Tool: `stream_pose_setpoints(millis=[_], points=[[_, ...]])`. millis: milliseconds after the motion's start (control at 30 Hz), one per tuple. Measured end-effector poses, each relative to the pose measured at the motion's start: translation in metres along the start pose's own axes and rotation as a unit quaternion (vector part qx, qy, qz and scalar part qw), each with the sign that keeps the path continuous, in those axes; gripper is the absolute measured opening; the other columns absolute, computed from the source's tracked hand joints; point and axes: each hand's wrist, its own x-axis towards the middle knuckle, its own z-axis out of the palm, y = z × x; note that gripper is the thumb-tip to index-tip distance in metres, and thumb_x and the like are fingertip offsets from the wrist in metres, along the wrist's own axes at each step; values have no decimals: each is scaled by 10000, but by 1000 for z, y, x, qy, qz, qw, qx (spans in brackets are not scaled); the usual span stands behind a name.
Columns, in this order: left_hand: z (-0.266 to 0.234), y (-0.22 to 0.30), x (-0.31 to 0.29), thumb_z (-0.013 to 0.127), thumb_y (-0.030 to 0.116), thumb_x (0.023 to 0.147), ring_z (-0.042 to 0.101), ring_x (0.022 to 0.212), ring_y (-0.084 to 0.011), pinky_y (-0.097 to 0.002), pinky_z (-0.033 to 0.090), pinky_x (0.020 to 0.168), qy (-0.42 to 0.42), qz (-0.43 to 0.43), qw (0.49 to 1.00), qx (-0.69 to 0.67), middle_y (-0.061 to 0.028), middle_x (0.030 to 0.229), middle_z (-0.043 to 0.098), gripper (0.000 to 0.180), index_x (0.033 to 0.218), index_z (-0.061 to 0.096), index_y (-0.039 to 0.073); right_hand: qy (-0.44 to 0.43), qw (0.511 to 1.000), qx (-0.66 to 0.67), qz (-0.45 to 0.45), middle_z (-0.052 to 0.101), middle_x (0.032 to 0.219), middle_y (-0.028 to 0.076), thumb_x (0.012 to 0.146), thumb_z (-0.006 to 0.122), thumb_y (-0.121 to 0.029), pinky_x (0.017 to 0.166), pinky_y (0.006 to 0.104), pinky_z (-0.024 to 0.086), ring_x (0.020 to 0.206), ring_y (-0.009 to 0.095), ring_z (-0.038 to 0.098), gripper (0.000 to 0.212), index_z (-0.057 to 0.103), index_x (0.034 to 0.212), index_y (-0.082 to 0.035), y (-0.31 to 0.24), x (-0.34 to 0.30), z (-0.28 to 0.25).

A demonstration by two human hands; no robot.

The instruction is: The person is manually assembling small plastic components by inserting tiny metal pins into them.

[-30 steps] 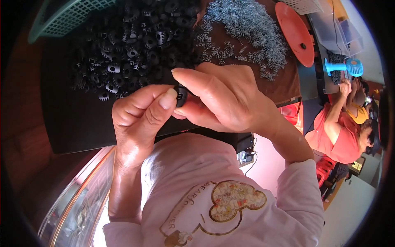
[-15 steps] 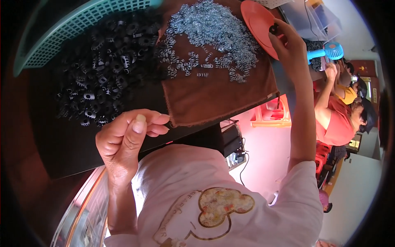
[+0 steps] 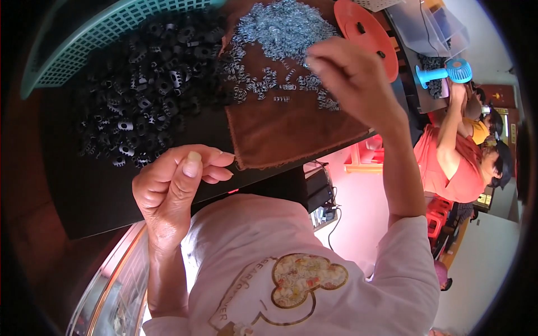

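My left hand (image 3: 175, 187) is closed near the table's front edge, its thumb pressed against the curled fingers; anything inside is hidden. Beside it spreads a large heap of black toothed plastic clips (image 3: 143, 103). My right hand (image 3: 358, 81) is over the near right part of a pile of small metal coil springs (image 3: 280, 28). Its fingers bend down toward the springs, smeared by motion, and I see nothing held. The springs lie on a brown cloth (image 3: 291, 134). Just beyond the right hand, a red plate (image 3: 350, 17) carries two small black pieces (image 3: 360, 27).
A green plastic basket (image 3: 106, 42) stands behind the clips. A blue handheld fan (image 3: 457, 70) and a clear plastic bin (image 3: 426, 28) are at the right. A person in a red shirt (image 3: 448, 168) works farther right. Red stools (image 3: 437, 215) stand on the floor.
My right hand has let go of a black piece, which now lies on the red plate, and has moved left over the springs. My left hand has hardly moved.
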Motion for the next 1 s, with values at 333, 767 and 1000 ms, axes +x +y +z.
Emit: stream_pose_setpoints(millis=[333, 767, 1000], points=[[-1, -1, 1, 555, 207, 996, 670, 706, -150, -266, 553, 671, -1, 12, 1000, 16, -123, 875, 706, 293, 949, 679, -54, -94, 993, -44, -57, 548, 877, 82, 766, 734, -103, 571, 371, 475, 674, 279, 595, 232, 624, 960, -42, -41, 22, 58], [-5, -1, 3, 541, 174, 1004, 649, 748, -124, -258, 540, 707, 22, 3, 999, -47, -108, 932, 696, 244, 1049, 631, -48, 14, 987, 43, -153, 561, 846, 90, 667, 799, -30, 474, 313, 440, 599, 215, 573, 390, 613, 1009, -35, -55, 19, 67], [-5, 0, 2, 607, 125, 964, 625, 887, -126, -278, 526, 835, -33, 21, 992, -120, -92, 975, 658, 285, 1167, 565, -71, 67, 971, 97, -208, 487, 749, 29, 649, 761, -85, 421, 290, 411, 543, 171, 531, 316, 634, 935, -47, -77, 18, 76]])
